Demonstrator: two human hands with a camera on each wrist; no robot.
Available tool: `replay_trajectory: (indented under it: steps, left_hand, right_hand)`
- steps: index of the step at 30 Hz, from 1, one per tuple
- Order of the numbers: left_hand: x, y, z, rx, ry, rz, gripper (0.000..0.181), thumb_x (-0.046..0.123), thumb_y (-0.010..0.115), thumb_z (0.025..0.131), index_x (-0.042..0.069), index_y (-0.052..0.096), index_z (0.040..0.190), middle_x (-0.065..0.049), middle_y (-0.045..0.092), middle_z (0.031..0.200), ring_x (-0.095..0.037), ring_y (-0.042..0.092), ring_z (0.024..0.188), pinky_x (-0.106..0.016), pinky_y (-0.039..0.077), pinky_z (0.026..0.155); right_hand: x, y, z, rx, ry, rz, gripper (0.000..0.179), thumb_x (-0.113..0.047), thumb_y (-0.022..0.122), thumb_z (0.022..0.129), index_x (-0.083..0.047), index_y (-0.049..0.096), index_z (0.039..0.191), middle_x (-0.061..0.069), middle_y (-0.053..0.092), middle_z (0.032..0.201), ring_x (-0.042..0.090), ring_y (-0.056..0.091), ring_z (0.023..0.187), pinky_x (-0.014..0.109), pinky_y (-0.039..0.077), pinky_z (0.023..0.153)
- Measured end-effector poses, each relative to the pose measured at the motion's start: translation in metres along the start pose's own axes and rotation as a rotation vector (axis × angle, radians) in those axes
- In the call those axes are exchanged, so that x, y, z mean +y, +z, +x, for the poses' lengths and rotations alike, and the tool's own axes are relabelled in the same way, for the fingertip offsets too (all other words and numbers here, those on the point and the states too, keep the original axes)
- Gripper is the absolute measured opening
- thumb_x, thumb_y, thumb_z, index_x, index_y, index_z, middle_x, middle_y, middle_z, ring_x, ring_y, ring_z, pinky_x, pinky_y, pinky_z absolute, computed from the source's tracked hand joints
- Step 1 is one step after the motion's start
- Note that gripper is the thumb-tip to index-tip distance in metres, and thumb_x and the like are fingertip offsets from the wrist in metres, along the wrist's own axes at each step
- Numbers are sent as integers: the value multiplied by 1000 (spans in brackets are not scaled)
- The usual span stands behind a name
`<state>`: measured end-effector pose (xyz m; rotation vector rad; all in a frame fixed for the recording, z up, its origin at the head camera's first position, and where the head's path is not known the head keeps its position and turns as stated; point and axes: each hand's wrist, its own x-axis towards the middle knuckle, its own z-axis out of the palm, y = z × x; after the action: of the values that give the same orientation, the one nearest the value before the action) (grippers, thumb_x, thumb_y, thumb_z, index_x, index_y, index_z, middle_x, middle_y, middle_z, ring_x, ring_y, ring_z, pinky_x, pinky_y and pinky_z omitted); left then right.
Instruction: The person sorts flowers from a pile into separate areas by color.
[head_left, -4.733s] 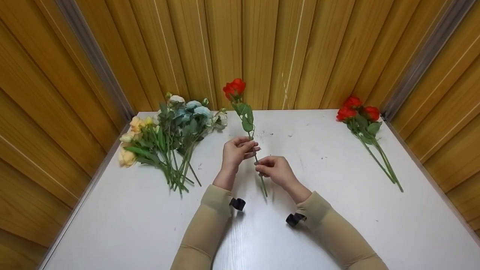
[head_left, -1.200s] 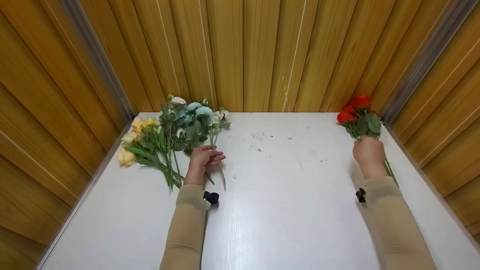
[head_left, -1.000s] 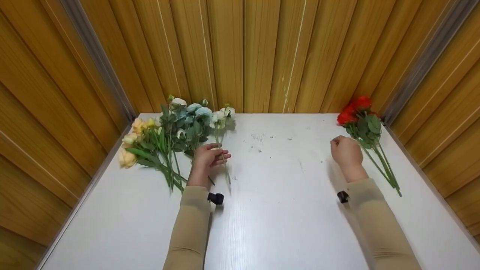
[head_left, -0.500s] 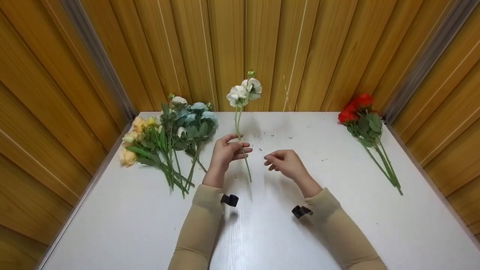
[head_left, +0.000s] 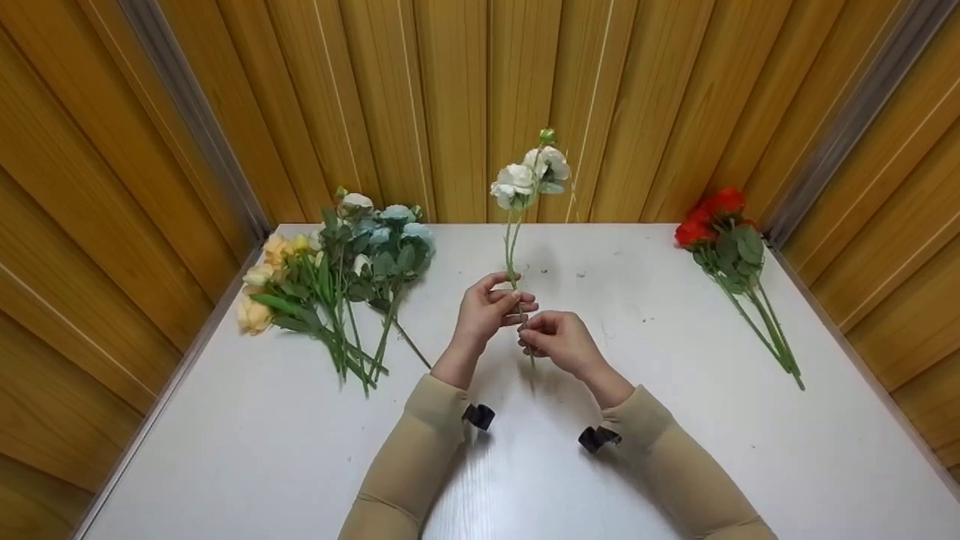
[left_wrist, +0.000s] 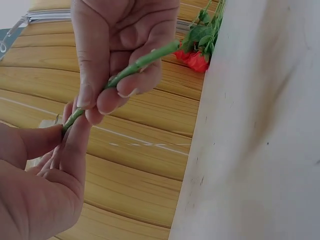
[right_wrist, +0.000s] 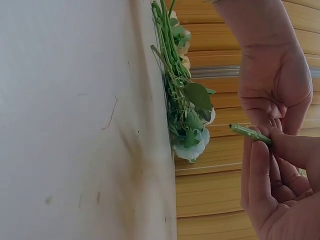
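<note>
A white flower (head_left: 514,184) with two blooms and a small green bud stands nearly upright above the middle of the table. My left hand (head_left: 484,311) pinches its green stem between thumb and fingers. Just below, my right hand (head_left: 566,341) pinches the lower stem. The stem (left_wrist: 150,57) runs through both hands in the left wrist view, its cut end sticking out past the right fingers. In the right wrist view the stem's end (right_wrist: 245,132) pokes out of my right hand (right_wrist: 285,200), with the left hand (right_wrist: 275,85) behind it.
A pile of yellow, white and blue flowers (head_left: 382,255) lies at the table's back left, stems toward me. Several red roses (head_left: 709,217) lie at the back right. Wood-patterned panels (head_left: 525,90) wall the white table (head_left: 675,450) behind and on both sides.
My right hand has left the red roses and come to the middle, onto the stem. The left hand has lifted the white flower from the pile and carried it right.
</note>
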<state>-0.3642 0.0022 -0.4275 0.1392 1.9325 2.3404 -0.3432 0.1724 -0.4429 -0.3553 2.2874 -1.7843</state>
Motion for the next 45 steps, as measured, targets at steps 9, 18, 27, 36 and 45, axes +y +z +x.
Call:
replay_trajectory:
  steps: [9,18,27,36,45]
  left_hand:
    - [7,-38,5,124,-64,344,25,10,60,104,1,66,126,-18,77,105,-25,77,96,-35,63,82]
    - [5,-113,0,511,-101,697,26,10,59,103,-4,63,124,-25,65,117,-40,63,108,-46,53,89]
    - [-7,-142,-5,575,-295,1002,47,8,57,99,-19,44,136,-42,53,134,-55,49,131,-60,38,115]
    - [-13,-149,-6,525,-345,1012,44,3,49,101,-17,45,140,-39,57,130,-53,57,123,-58,49,104]
    - [-13,-161,-6,443,-406,995,36,-2,54,96,-12,58,131,-33,64,127,-47,62,119,-54,54,99]
  right_hand:
    - [3,-41,6,15,90,-137,12,0,68,97,11,69,100,6,71,81,8,69,69,27,63,70]
    - [24,-119,8,28,275,-282,16,-5,67,98,9,67,104,7,74,85,8,70,72,27,63,74]
    - [45,-169,-4,40,401,-432,17,-9,67,98,8,69,101,0,73,79,6,65,70,21,55,66]
    - [54,-182,-7,55,491,-321,18,-5,63,97,11,65,106,-1,72,72,7,68,66,21,57,65]
    - [54,-185,-10,149,499,-392,22,-9,72,92,12,70,101,-2,69,70,8,66,63,23,55,62]
